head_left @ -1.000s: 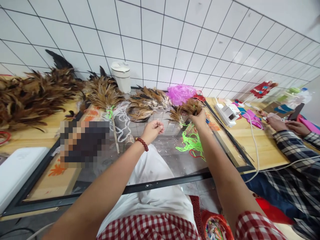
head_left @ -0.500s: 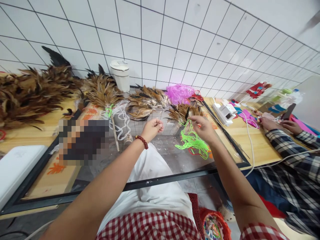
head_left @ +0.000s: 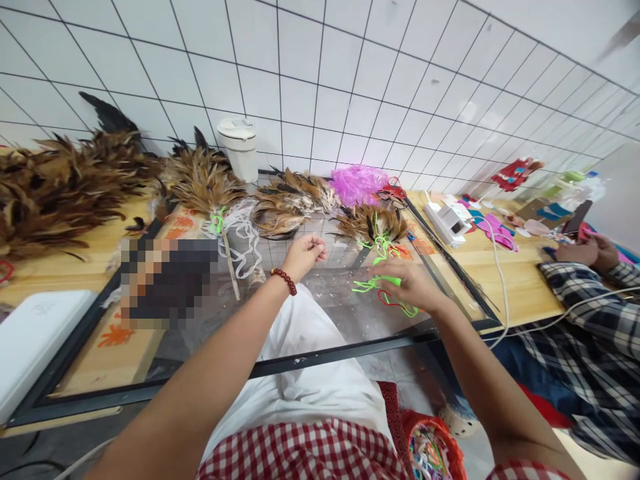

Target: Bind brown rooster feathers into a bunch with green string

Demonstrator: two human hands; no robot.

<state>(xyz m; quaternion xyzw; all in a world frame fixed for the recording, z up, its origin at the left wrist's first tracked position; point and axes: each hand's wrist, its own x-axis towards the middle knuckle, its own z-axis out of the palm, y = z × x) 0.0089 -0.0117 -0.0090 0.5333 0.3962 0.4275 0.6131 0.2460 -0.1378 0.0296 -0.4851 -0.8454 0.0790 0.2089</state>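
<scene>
My left hand (head_left: 306,257), with a red bead bracelet (head_left: 284,282) at the wrist, is held over the glass tabletop. Its thumb and fingertips are pressed together, and anything between them is too small to make out. My right hand (head_left: 407,283) hovers over bright green cords (head_left: 367,287), fingers stretched out and slightly apart, covering part of them. Some green strands run up onto a small bunch of brown feathers (head_left: 350,223) behind. A red cord (head_left: 393,300) lies among the green ones.
Feather bundles (head_left: 205,177) line the back, one beside a stick (head_left: 231,267) and white cord (head_left: 245,233). A white lidded cup (head_left: 239,150), a purple plastic bag (head_left: 357,185) and a power strip (head_left: 447,223) stand nearby. At right, a co-worker's hands (head_left: 583,252) handle something.
My right hand has come down and toward me from the feather base, its fingers unfolding. Green strands now spread upward over the feathers. My left hand is nearly still.
</scene>
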